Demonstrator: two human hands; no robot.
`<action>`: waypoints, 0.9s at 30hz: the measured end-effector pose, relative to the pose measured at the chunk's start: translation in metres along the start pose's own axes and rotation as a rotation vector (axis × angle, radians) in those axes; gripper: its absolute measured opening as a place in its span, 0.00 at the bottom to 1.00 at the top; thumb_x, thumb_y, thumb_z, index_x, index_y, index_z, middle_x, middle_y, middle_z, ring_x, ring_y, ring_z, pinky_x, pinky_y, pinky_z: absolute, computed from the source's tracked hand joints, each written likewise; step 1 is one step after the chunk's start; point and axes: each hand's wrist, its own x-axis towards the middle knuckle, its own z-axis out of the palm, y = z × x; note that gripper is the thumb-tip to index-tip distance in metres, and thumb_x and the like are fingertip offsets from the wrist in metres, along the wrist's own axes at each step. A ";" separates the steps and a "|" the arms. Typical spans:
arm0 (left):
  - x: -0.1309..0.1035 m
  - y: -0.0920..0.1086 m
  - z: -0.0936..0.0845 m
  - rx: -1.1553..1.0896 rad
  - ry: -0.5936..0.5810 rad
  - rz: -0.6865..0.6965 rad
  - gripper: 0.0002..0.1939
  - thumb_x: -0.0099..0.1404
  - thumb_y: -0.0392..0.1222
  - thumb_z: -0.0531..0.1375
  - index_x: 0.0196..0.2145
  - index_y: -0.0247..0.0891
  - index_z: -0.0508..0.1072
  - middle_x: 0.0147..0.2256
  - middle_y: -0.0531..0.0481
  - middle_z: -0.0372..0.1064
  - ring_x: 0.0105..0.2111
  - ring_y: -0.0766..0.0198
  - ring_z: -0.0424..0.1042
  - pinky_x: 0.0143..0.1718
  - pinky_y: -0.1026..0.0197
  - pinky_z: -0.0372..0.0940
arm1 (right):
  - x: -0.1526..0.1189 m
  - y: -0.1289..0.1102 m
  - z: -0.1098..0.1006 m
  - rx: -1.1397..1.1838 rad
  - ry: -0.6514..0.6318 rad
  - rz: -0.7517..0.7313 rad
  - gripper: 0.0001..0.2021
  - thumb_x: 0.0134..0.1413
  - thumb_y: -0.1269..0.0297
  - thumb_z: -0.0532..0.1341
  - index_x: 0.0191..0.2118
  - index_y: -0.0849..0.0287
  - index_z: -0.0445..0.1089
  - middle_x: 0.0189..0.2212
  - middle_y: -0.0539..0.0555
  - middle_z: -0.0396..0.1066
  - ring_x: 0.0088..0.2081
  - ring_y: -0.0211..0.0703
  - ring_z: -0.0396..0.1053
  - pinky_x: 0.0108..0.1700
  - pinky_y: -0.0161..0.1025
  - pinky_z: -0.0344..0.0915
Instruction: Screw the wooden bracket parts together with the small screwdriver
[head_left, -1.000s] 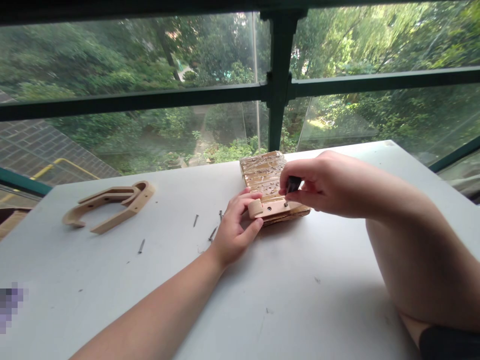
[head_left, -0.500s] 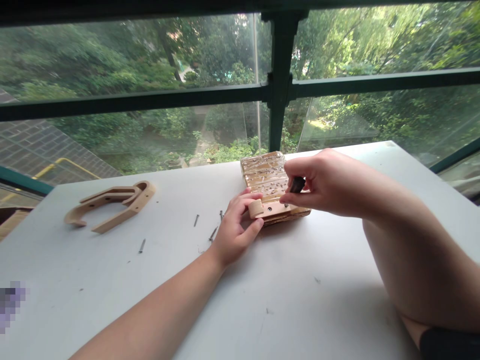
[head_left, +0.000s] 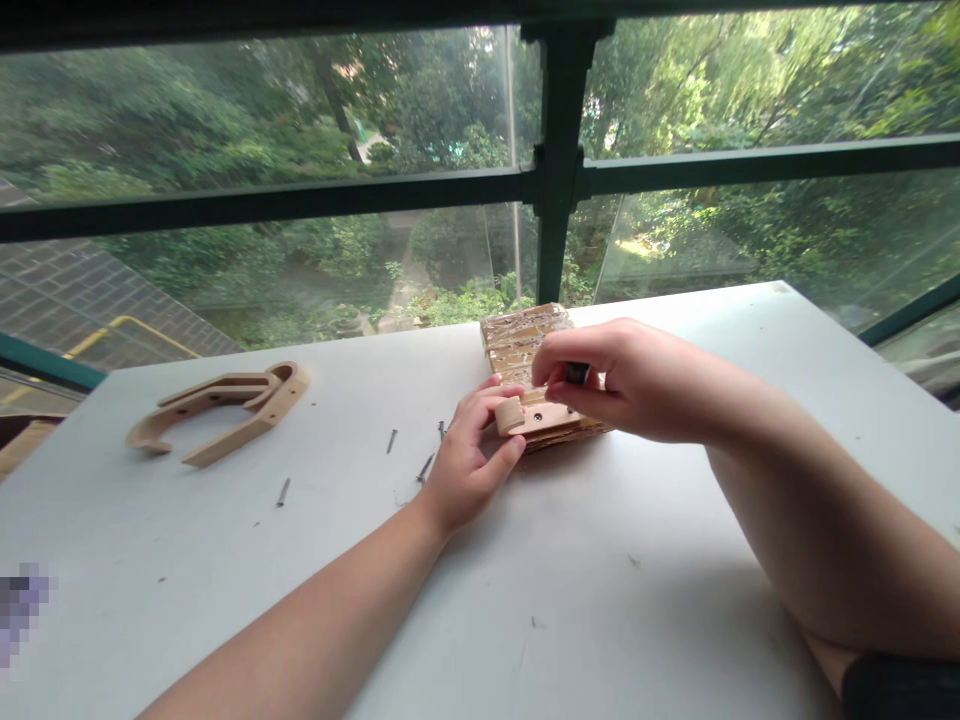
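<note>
Near the table's back edge lies a tape-wrapped cardboard block, its top pitted with small holes. On its front edge rests a light wooden piece with a rounded left end and dark screw heads in it. My left hand is closed round that rounded end, thumb in front and fingers behind. Above the right part of the piece, my right hand is closed on a small dark object, mostly hidden by the fingers.
Several loose screws lie left of my left hand. Curved wooden parts with holes rest at the back left of the white table. A pixelated purple patch is at the left edge. Windows with a dark green frame stand behind.
My right hand has moved a little to the left, and its wrist has turned slightly with the dark object. My left hand has hardly moved on the wooden piece.
</note>
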 end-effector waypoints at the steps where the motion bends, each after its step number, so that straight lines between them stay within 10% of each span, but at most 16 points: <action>1: 0.000 0.000 0.000 -0.009 -0.001 -0.003 0.16 0.69 0.46 0.60 0.53 0.44 0.68 0.63 0.43 0.63 0.70 0.49 0.52 0.70 0.41 0.52 | 0.000 0.000 0.001 0.020 -0.017 -0.020 0.06 0.62 0.64 0.58 0.39 0.57 0.71 0.30 0.50 0.71 0.28 0.35 0.60 0.33 0.35 0.52; 9: 0.000 0.000 0.000 0.003 0.003 0.006 0.18 0.69 0.46 0.60 0.54 0.44 0.68 0.63 0.42 0.65 0.71 0.49 0.49 0.71 0.40 0.50 | -0.008 0.002 -0.009 0.024 -0.057 -0.025 0.19 0.56 0.73 0.56 0.53 0.54 0.66 0.38 0.52 0.74 0.32 0.37 0.64 0.35 0.35 0.56; 27: 0.000 0.001 -0.001 0.002 0.009 0.006 0.14 0.68 0.46 0.61 0.50 0.43 0.70 0.62 0.43 0.66 0.71 0.48 0.51 0.70 0.40 0.53 | -0.010 0.003 -0.022 -0.163 -0.070 -0.010 0.02 0.57 0.66 0.62 0.36 0.56 0.71 0.25 0.48 0.69 0.25 0.35 0.59 0.30 0.36 0.49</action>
